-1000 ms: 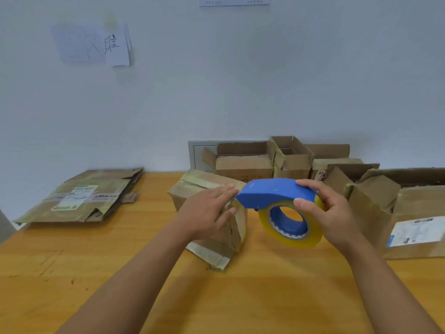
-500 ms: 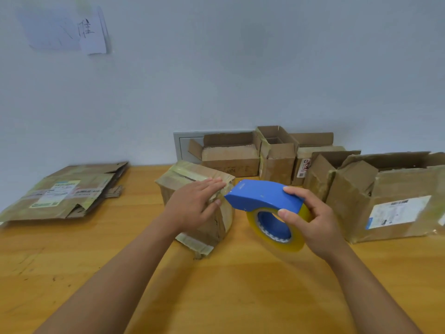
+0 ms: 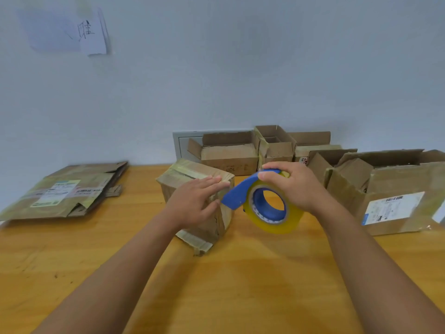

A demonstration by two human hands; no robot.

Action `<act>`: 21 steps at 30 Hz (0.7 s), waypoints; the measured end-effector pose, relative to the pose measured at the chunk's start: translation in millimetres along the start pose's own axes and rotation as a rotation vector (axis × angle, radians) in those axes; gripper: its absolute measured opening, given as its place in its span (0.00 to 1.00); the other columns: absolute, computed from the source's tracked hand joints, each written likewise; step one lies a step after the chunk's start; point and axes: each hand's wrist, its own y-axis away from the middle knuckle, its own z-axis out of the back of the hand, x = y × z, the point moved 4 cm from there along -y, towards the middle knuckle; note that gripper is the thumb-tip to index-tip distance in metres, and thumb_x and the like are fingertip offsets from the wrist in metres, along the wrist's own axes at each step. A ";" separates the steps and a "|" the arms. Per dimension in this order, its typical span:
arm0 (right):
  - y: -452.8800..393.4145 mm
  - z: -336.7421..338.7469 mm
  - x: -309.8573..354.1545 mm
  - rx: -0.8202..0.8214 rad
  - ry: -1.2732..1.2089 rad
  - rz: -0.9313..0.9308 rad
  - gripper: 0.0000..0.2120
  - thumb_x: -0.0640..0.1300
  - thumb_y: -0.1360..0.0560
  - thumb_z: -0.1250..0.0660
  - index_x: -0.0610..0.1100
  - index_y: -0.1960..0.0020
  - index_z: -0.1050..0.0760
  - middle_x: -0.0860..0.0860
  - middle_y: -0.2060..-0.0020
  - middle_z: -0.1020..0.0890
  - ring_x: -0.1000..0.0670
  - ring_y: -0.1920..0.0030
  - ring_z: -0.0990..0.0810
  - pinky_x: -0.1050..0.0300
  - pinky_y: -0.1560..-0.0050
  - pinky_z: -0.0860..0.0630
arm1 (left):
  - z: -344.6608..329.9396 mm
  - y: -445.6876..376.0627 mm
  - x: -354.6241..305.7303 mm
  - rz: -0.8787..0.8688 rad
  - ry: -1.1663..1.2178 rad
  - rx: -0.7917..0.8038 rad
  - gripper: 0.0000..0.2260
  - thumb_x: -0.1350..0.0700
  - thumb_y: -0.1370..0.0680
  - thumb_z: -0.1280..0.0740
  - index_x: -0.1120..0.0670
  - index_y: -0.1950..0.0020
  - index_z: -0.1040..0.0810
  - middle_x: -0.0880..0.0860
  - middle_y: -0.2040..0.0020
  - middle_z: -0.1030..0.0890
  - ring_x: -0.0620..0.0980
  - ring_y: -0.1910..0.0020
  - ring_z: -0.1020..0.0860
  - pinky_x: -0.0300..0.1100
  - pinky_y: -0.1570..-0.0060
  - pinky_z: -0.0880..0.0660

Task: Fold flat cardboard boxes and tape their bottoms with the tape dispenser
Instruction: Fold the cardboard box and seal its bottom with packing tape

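Left hand (image 3: 192,201) flat, fingers straight, pressing the small box (image 3: 197,201) mid-desk (image 3: 240,285), right hand (image 3: 296,186) gripping the blue tape dispenser (image 3: 262,203) at the box's right edge; risk: box slides or tape wrinkles if the pressing hand slackens.

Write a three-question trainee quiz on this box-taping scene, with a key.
1. True or false: the right hand grips the tape dispenser.
2. What does the left hand rest on? A) flat cardboard stack B) small box C) table
3. Fill in: the dispenser's body is ___ in colour.

Key: 1 true; 2 B; 3 blue.
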 end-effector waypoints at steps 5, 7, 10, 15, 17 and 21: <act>15.2 -0.9 -31.6 -0.148 -0.010 -0.096 0.18 0.60 0.26 0.30 0.53 0.40 0.19 0.56 0.45 0.19 0.51 0.42 0.22 0.56 0.45 0.26 | 0.7 -2.2 2.3 -0.003 0.009 0.010 0.20 0.47 0.18 0.41 0.40 0.25 0.33 0.45 0.23 0.35 0.46 0.23 0.40 0.49 0.26 0.41; 22.3 7.9 -44.3 -0.293 -0.062 -0.116 0.16 0.56 0.25 0.29 0.53 0.39 0.20 0.57 0.46 0.21 0.52 0.44 0.23 0.64 0.52 0.29 | 5.4 -4.7 4.5 -0.018 0.038 0.024 0.20 0.50 0.18 0.40 0.41 0.26 0.32 0.45 0.23 0.35 0.45 0.23 0.40 0.49 0.25 0.44; 26.7 6.3 -51.5 -0.391 -0.038 -0.129 0.18 0.58 0.25 0.29 0.55 0.36 0.22 0.57 0.45 0.23 0.54 0.47 0.25 0.71 0.57 0.33 | 11.2 -6.2 9.1 -0.016 0.039 0.060 0.20 0.51 0.19 0.43 0.41 0.26 0.32 0.44 0.23 0.36 0.43 0.23 0.41 0.48 0.24 0.50; 27.9 -21.0 -57.3 -0.480 -0.041 -0.115 0.22 0.58 0.25 0.29 0.51 0.33 0.24 0.58 0.46 0.24 0.54 0.49 0.24 0.67 0.58 0.30 | 6.3 -9.9 -1.0 0.161 0.182 -0.076 0.21 0.35 0.20 0.46 0.43 0.39 0.21 0.44 0.33 0.23 0.44 0.30 0.29 0.52 0.30 0.34; 26.5 -34.1 -58.0 -0.494 -0.054 -0.111 0.23 0.57 0.25 0.29 0.51 0.32 0.24 0.58 0.47 0.24 0.55 0.50 0.25 0.66 0.57 0.29 | 3.0 -14.1 -5.1 0.256 0.158 -0.193 0.14 0.39 0.19 0.40 0.44 0.43 0.20 0.43 0.43 0.18 0.45 0.40 0.22 0.51 0.36 0.31; 21.8 -51.8 -62.6 -0.517 -0.060 -0.121 0.25 0.57 0.25 0.28 0.50 0.31 0.25 0.54 0.44 0.21 0.52 0.47 0.24 0.52 0.50 0.23 | -0.4 -18.7 -7.8 0.283 0.088 -0.253 0.11 0.49 0.18 0.38 0.46 0.38 0.22 0.43 0.48 0.18 0.47 0.49 0.21 0.43 0.43 0.32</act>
